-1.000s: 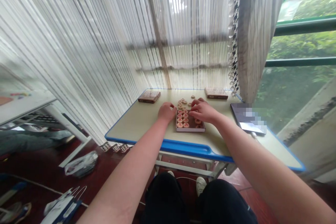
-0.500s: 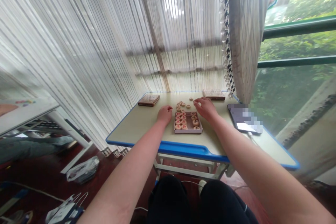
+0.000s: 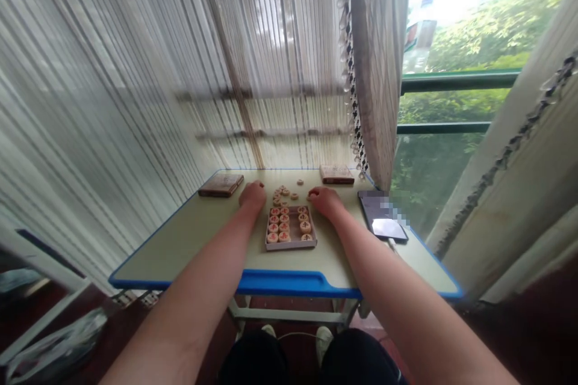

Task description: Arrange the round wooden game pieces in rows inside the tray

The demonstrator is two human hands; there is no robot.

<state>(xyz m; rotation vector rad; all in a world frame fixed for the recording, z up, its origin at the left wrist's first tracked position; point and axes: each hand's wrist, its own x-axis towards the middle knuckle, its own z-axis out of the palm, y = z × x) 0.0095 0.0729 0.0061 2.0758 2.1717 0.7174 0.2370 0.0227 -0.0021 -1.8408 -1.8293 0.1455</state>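
Note:
A shallow open box [image 3: 291, 245] of Chinese chess pieces sits on the table between my arms. Red-marked pieces [image 3: 283, 227] fill two columns at its left, and black-marked pieces [image 3: 305, 227] stand in a column at its right, with a bare strip between. Several loose pieces [image 3: 285, 192] lie just beyond the box. My right hand [image 3: 326, 200] is closed at the box's far right corner, its fingertips pinching a small round piece [image 3: 310, 197]. My left hand [image 3: 253, 194] rests left of the loose pieces with curled fingers; whatever they might hold is hidden.
Two flat boxes lie on the table, one at the far left [image 3: 221, 185] and one at the far right [image 3: 336, 174]. A phone [image 3: 383, 216] with a cable lies at the right. String curtains [image 3: 280, 96] hang behind the blue-edged table [image 3: 189, 252].
The view has swung right, so the table appears further left and lower. My right hand has drawn slightly nearer, away from the farthest loose piece. The box's contents look the same.

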